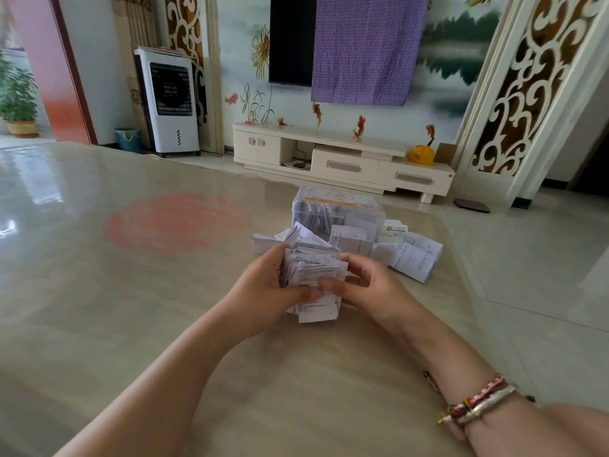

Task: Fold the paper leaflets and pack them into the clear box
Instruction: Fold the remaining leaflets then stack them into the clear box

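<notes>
- Both hands hold one thick bundle of folded leaflets (311,275) above the table (131,291): left hand (263,282) and right hand (365,282) curl round its sides.
- Paper is light, thin and slippery, so squeeze the edges.
- The clear box (339,209) stands behind, with loose leaflets (412,255) beside it.

A glossy beige table (99,291) with a faded red round motif filled the foreground. Beyond it, a white TV cabinet (342,159) stood against a painted mural wall, under a dark television (290,37) half draped in purple cloth (365,47). A white air cooler (169,100) stood left; pale floor tiles (543,258) shone.
</notes>
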Available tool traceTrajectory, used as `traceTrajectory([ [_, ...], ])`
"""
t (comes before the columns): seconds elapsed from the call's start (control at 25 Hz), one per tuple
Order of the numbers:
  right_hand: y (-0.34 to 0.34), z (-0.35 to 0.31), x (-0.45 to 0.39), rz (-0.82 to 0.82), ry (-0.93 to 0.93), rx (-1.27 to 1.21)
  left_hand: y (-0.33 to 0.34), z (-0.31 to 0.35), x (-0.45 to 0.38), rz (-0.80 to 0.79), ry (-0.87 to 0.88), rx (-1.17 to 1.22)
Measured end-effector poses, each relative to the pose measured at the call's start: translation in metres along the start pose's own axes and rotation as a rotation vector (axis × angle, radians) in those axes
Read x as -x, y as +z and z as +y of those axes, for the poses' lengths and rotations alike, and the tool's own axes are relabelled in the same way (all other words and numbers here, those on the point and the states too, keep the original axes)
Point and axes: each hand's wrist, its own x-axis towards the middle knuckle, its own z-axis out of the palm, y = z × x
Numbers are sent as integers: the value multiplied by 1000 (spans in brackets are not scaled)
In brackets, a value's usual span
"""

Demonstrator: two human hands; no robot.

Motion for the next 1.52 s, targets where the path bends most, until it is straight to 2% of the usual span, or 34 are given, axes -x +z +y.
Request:
traceTrajectory([
  [0.2,9,-6,4,32,-12,-124,5,10,5,-58,13,41],
  [0.36,17,-9,10,-69,43,-404,3,2,3,-48,-54,54],
  [0.44,18,-13,11,-97,61,-453,4,1,3,-56,-86,49],
  [0.64,21,-16,5,78,106,-411,2,9,-5,-119,-192,413],
  [0.72,20,-24,-3,118,110,-174,-2,17,-11,-136,-213,424],
  [0.84,7,-39,-29,93,103,208,-10,25,-26,-80,-279,440],
  [0.96,-19,-46,-68,170,-118,609,-24,30,-48,59,-342,465],
  [1.04,-42,-46,-95,216,-228,993,-33,29,-63,165,-381,472],
  [1.16,-63,-32,-129,27,-142,1505,-39,30,-86,236,-407,498],
  [1.28,-63,-21,-143,-41,-209,1666,-35,31,-109,217,-361,564],
  [1.4,-64,-20,-147,-86,-293,1745,-28,32,-134,201,-262,610],
  [1.52,-68,-18,-152,-155,-294,1751,-20,30,-152,169,-253,645],
])
